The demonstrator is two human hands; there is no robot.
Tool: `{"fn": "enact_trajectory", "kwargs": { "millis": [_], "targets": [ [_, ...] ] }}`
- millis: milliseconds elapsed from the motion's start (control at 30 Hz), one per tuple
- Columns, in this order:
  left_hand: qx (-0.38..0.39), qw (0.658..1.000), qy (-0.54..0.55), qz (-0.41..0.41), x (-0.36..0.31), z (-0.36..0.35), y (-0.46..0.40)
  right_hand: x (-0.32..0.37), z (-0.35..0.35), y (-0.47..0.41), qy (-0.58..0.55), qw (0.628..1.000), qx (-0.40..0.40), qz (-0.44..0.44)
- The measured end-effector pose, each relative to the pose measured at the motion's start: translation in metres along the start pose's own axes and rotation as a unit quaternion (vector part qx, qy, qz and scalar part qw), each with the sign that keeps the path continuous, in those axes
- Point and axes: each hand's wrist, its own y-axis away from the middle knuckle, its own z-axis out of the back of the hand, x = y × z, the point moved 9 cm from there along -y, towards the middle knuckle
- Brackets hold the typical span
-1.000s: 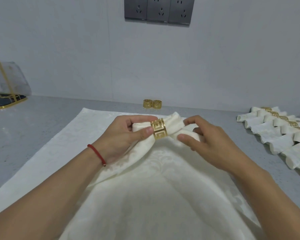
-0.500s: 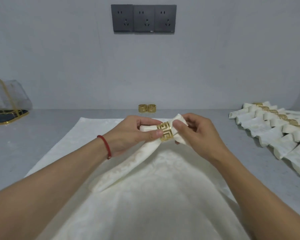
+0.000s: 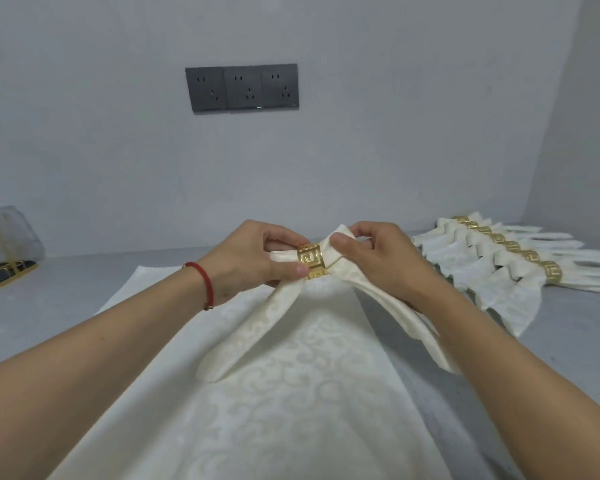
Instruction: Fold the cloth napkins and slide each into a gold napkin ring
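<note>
Two hands (image 3: pixel 253 254) (image 3: pixel 378 261), ringed napkin (image 3: pixel 257 327) pinched between

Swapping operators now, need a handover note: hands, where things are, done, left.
Left hand: pinching the gold ring.
Right hand: gripping the folded napkin just right of the ring.
Both napkin tails hang onto the flat cloth.
Done: row of ringed napkins at right.
Left: seat the ring, add this napkin to the row. No spare rings visible now.
</note>
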Motion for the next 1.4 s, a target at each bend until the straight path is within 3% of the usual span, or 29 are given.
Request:
{"fn": "enact_trajectory", "kwargs": {
  "millis": [100, 300, 500, 600, 733, 1000, 1400],
  "targets": [
    [0.035, 0.997, 0.069, 0.003, -0.014, -0.030, -0.003, -0.004, 0.037, 0.009, 0.016, 1.000, -0.012, 0.013],
    [0.065, 0.984, 0.148, 0.080, -0.022, -0.121, -0.032, -0.028, 0.125, 0.048, 0.192, 0.980, -0.044, 0.011],
    [0.096, 0.960, 0.219, 0.143, -0.028, -0.240, -0.069, -0.079, 0.232, 0.078, 0.315, 0.942, -0.084, -0.083],
    [0.088, 0.975, 0.166, 0.120, -0.034, -0.292, -0.095, -0.106, 0.274, 0.087, 0.362, 0.916, -0.099, -0.142],
    [0.098, 0.994, -0.030, 0.047, -0.052, -0.348, -0.126, -0.149, 0.325, 0.103, 0.368, 0.885, -0.194, -0.211],
    [0.007, 0.984, -0.174, 0.025, -0.050, -0.377, -0.188, -0.183, 0.332, 0.137, 0.399, 0.831, -0.359, -0.146],
    [-0.020, 0.960, -0.266, -0.081, -0.062, -0.362, -0.172, -0.184, 0.324, 0.131, 0.463, 0.818, -0.309, -0.142]
  ]
}}
